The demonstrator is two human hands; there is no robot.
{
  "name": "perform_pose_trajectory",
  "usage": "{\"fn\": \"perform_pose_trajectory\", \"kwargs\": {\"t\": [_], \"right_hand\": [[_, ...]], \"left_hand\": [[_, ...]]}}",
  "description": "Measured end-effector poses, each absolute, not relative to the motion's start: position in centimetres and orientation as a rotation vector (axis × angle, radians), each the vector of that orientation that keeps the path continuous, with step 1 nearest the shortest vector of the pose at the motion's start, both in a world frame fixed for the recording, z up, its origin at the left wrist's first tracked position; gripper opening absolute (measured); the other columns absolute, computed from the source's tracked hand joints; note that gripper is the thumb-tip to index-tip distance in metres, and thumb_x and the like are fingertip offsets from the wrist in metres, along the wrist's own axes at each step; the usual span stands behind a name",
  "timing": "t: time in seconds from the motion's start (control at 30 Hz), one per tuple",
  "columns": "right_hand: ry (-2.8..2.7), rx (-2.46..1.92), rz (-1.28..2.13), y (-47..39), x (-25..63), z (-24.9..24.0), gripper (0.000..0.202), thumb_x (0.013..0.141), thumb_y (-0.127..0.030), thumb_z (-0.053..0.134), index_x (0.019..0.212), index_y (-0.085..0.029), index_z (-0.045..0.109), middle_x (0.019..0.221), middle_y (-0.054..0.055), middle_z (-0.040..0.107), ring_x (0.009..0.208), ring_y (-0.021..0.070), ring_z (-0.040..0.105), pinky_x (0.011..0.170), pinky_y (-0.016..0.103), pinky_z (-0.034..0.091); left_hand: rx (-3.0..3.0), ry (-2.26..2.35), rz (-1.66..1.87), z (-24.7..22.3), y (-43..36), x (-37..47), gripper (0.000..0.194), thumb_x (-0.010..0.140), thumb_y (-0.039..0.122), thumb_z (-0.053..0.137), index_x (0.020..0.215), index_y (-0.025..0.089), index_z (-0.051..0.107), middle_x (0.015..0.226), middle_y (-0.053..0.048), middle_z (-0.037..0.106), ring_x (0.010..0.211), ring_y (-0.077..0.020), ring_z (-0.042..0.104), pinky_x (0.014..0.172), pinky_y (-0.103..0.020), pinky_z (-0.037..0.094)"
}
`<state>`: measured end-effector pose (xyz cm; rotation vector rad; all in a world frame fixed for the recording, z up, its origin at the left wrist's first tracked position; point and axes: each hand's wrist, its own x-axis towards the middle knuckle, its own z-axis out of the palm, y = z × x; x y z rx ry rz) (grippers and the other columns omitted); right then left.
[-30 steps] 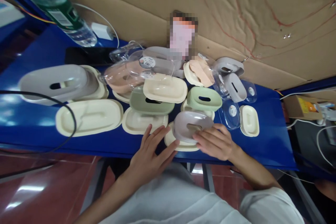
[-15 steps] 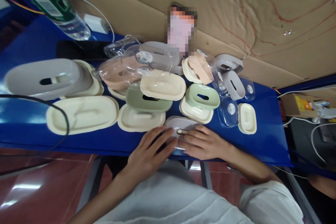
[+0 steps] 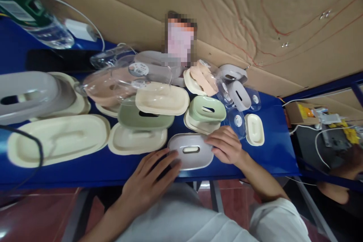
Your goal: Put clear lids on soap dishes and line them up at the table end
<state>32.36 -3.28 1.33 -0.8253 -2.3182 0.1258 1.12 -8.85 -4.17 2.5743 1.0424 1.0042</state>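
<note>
A grey oval plastic piece with a slot point(image 3: 198, 162) lies close to the table's front edge, with something cream showing through the slot. My left hand point(image 3: 150, 177) rests with fingers spread over its left end. At the right end, the bent fingers of my right hand point(image 3: 227, 146) press together on the rim; the thumb is partly hidden. Just beyond, a light green slotted piece point(image 3: 195, 110) stands on a cream oval base point(image 3: 205, 126). Left of it, a darker green slotted piece point(image 3: 127, 117) sits between a cream tray point(image 3: 181, 100) and another cream base point(image 3: 119, 141).
Clear plastic covers point(image 3: 236, 121), grey slotted pieces point(image 3: 240, 98) and peach parts point(image 3: 204, 77) crowd the blue table point(image 3: 276, 151). A blurred phone point(image 3: 180, 38) leans on the cardboard point(image 3: 127, 3). A bottle point(image 3: 31, 15) and black cable point(image 3: 36, 143) are left; another person's arm point(image 3: 334, 193) is right.
My right hand has slid from the middle of the grey piece to its right end, uncovering the slot. My left hand stays at the left end. The view has shifted right.
</note>
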Motion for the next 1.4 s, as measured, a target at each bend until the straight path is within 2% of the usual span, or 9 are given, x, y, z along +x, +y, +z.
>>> {"fn": "perform_pose_trajectory", "kwargs": {"t": [0.17,0.3,0.4,0.53,0.73,1.0,1.1,1.27,1.4], "right_hand": [[-2.466,-0.863,0.096,-3.4,32.0,1.5,0.032,0.107,-0.038,0.064,0.127,-0.016,0.075,0.105,0.011,0.077,0.098,0.0246,0.071,0.084,0.04,0.056],[-2.456,-0.887,0.102,-3.6,31.8,1.5,0.025,0.101,-0.024,0.071,0.124,-0.017,0.074,0.105,0.01,0.077,0.098,0.0241,0.072,0.084,0.039,0.058],[-2.424,-0.902,0.15,-3.7,31.8,1.2,0.025,0.099,-0.017,0.07,0.124,-0.019,0.073,0.105,0.009,0.077,0.097,0.0228,0.073,0.083,0.038,0.06],[-2.424,-0.917,0.192,-3.6,31.8,1.1,0.027,0.101,-0.016,0.068,0.127,-0.02,0.072,0.106,0.009,0.077,0.099,0.0228,0.074,0.084,0.038,0.061],[-2.448,-0.932,0.307,-3.3,31.7,1.2,0.034,0.102,-0.012,0.062,0.134,-0.022,0.069,0.126,0.013,0.076,0.115,0.0248,0.075,0.096,0.042,0.061],[-2.433,-0.974,0.434,-3.8,32.2,1.4,0.048,0.101,-0.004,0.056,0.142,-0.026,0.066,0.122,0.011,0.077,0.108,0.0238,0.075,0.092,0.041,0.059],[-2.441,-0.981,0.47,-3.6,32.2,1.3,0.045,0.105,-0.01,0.056,0.146,-0.026,0.063,0.122,0.011,0.078,0.108,0.0243,0.075,0.094,0.042,0.057],[-2.503,-0.964,0.457,-2.8,32.4,1.2,0.043,0.115,-0.042,0.045,0.148,-0.021,0.063,0.131,0.013,0.077,0.119,0.028,0.072,0.101,0.046,0.054],[-2.544,-1.006,0.289,-2.7,32.7,1.3,0.044,0.115,-0.047,0.045,0.139,-0.019,0.07,0.13,0.013,0.078,0.118,0.0287,0.071,0.104,0.046,0.05]], "left_hand": [[2.609,1.06,0.992,-4.0,-8.8,1.3,0.031,0.098,0.014,0.072,0.128,0.02,0.074,0.139,-0.012,0.074,0.136,-0.0335,0.064,0.116,-0.048,0.05],[2.592,0.995,1.036,-3.6,-8.6,0.9,0.033,0.095,0.009,0.073,0.126,0.02,0.074,0.134,-0.012,0.077,0.135,-0.0336,0.065,0.111,-0.048,0.054],[2.497,0.93,1.106,-3.2,-8.5,0.6,0.03,0.094,0.006,0.073,0.12,0.019,0.075,0.127,-0.013,0.078,0.132,-0.0324,0.066,0.108,-0.048,0.058],[2.511,0.982,1.104,-2.9,-8.3,0.9,0.025,0.093,0.011,0.078,0.117,0.02,0.076,0.126,-0.012,0.077,0.126,-0.0304,0.068,0.104,-0.046,0.061],[2.543,1.049,1.057,-3.1,-8.4,1.3,0.031,0.094,0.009,0.077,0.123,0.019,0.074,0.134,-0.013,0.074,0.13,-0.0309,0.066,0.108,-0.046,0.059],[2.569,0.961,1.057,-3.0,-8.4,0.9,0.029,0.096,0.018,0.078,0.124,0.022,0.073,0.13,-0.008,0.077,0.133,-0.027,0.064,0.108,-0.041,0.056],[2.596,1.006,0.996,-2.9,-8.4,1.1,0.03,0.095,0.02,0.08,0.124,0.024,0.073,0.133,-0.008,0.076,0.129,-0.0262,0.066,0.11,-0.041,0.054],[2.645,1.029,0.931,-2.8,-8.6,1.1,0.025,0.094,0.02,0.079,0.118,0.025,0.075,0.134,-0.006,0.077,0.127,-0.0241,0.065,0.117,-0.042,0.048],[2.668,0.991,0.969,-3.0,-8.8,0.7,0.02,0.093,0.023,0.081,0.113,0.027,0.077,0.125,-0.002,0.08,0.122,-0.0241,0.066,0.113,-0.041,0.048]]}}
